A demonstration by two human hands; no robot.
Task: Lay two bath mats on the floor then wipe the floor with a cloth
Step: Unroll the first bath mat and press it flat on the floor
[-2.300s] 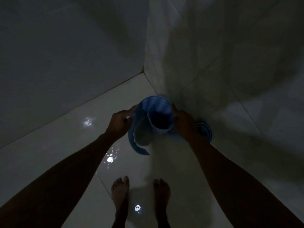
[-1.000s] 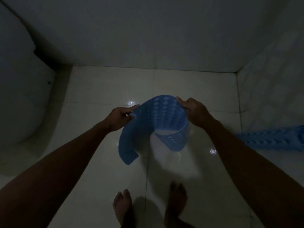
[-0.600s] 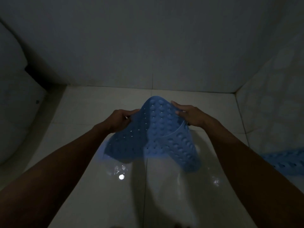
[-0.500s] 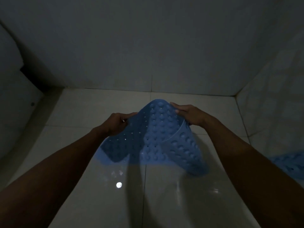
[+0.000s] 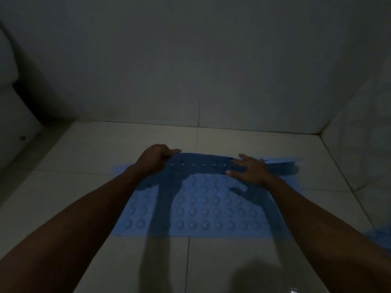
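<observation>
A blue bath mat (image 5: pixel 203 210) with rows of round bumps lies spread across the pale tiled floor (image 5: pixel 88 187), its near part flat. My left hand (image 5: pixel 155 158) pinches the mat's far edge, fingers curled over it. My right hand (image 5: pixel 250 169) rests on the far edge with fingers spread, pressing it down. A corner of a second blue mat (image 5: pixel 378 234) shows at the right edge, partly behind my right forearm. No cloth is in view.
Tiled walls close the space ahead (image 5: pixel 198 70) and on the right (image 5: pixel 359 134). A white fixture (image 5: pixel 14 119) stands at the far left. The room is dim, and shadows of my arms fall on the mat.
The mat was rolled, then held bunched above the floor; now it is spread out on the tiles. Both hands have moved down and forward to its far edge.
</observation>
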